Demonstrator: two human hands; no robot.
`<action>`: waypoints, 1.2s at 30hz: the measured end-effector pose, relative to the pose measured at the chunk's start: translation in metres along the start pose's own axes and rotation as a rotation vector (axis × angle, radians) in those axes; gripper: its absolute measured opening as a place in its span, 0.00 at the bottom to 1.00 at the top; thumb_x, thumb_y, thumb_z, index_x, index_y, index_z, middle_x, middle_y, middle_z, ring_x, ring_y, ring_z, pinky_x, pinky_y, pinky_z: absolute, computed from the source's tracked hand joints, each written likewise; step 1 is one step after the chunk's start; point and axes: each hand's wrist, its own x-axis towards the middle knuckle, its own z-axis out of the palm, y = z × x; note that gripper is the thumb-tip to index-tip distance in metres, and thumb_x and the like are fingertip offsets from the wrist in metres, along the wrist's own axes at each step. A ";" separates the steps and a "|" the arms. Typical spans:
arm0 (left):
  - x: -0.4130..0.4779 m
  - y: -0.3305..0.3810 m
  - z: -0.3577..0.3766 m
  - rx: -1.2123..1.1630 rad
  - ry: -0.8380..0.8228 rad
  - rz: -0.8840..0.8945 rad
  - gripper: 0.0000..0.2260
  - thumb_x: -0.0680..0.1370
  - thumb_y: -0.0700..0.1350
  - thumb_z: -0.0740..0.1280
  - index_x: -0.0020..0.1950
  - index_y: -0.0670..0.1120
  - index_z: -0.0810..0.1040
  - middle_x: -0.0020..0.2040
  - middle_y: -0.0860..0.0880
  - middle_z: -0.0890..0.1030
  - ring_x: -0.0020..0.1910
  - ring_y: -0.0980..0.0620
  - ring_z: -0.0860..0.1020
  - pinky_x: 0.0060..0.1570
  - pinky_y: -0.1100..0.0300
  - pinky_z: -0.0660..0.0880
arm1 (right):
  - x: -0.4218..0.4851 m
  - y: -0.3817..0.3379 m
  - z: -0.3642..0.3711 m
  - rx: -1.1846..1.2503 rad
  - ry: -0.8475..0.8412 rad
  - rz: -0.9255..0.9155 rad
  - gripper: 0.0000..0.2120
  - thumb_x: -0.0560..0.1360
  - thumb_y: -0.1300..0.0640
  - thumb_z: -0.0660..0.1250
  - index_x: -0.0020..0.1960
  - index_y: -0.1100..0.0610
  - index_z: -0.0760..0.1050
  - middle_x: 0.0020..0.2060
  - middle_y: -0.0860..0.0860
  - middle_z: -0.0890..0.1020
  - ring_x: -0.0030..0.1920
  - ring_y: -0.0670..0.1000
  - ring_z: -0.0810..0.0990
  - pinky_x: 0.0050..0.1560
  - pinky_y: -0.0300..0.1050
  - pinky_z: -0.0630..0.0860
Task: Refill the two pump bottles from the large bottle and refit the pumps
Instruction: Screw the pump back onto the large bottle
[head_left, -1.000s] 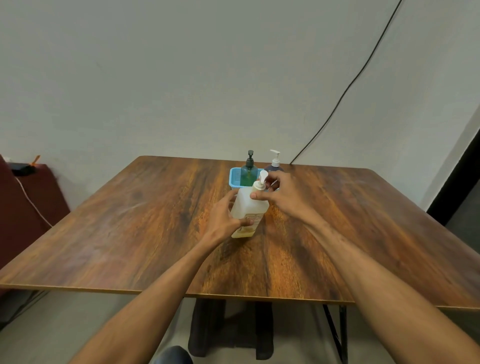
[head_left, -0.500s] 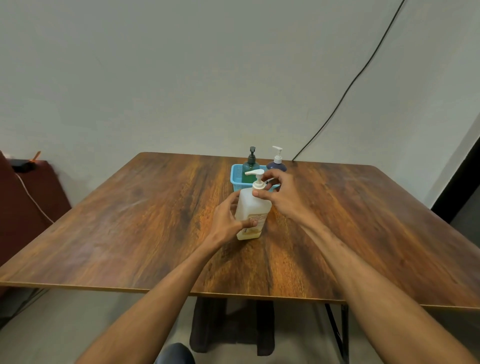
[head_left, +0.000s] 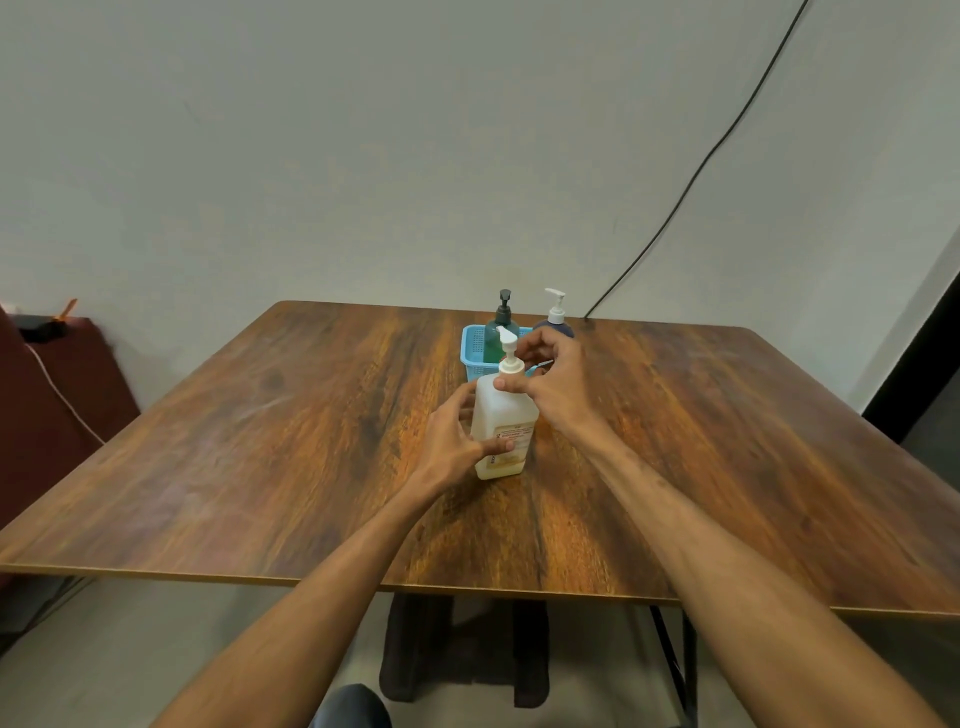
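The large white bottle (head_left: 504, 415) with a paper label stands upright mid-table. My left hand (head_left: 454, 441) grips its body from the left, thumb across the label. My right hand (head_left: 548, 382) is curled round the white pump (head_left: 510, 358) at the bottle's neck, thumb on the collar. Behind, a green pump bottle (head_left: 500, 332) with a dark pump stands in a blue basket (head_left: 475, 353). A dark blue pump bottle (head_left: 556, 319) with a white pump stands beside it, partly hidden by my right hand.
The wooden table (head_left: 311, 441) spreads wide on both sides of the bottle. A black cable (head_left: 691, 182) runs down the wall to the table's far edge. A dark red seat (head_left: 57, 395) sits at the left.
The white pump's nozzle has swung round on the large bottle as my right hand turns it. My left hand keeps its hold on the body.
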 end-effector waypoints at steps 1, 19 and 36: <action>0.000 0.000 0.000 0.002 0.003 -0.002 0.37 0.68 0.44 0.81 0.73 0.48 0.70 0.64 0.50 0.78 0.61 0.51 0.78 0.60 0.50 0.80 | -0.002 -0.002 0.001 -0.001 0.026 -0.011 0.18 0.63 0.64 0.82 0.46 0.55 0.76 0.44 0.48 0.81 0.47 0.47 0.81 0.43 0.37 0.77; 0.002 0.001 -0.006 -0.059 -0.055 -0.038 0.37 0.68 0.39 0.80 0.74 0.47 0.69 0.66 0.49 0.78 0.62 0.52 0.76 0.58 0.61 0.74 | -0.003 0.000 -0.004 0.070 -0.084 -0.025 0.23 0.70 0.68 0.77 0.50 0.47 0.68 0.50 0.51 0.86 0.54 0.50 0.86 0.54 0.59 0.83; 0.003 -0.003 -0.006 -0.031 -0.042 -0.061 0.38 0.67 0.43 0.81 0.73 0.48 0.69 0.65 0.50 0.77 0.63 0.50 0.77 0.60 0.53 0.77 | 0.000 0.003 -0.005 0.076 -0.063 -0.092 0.24 0.70 0.64 0.78 0.51 0.44 0.67 0.50 0.49 0.85 0.54 0.48 0.85 0.54 0.56 0.83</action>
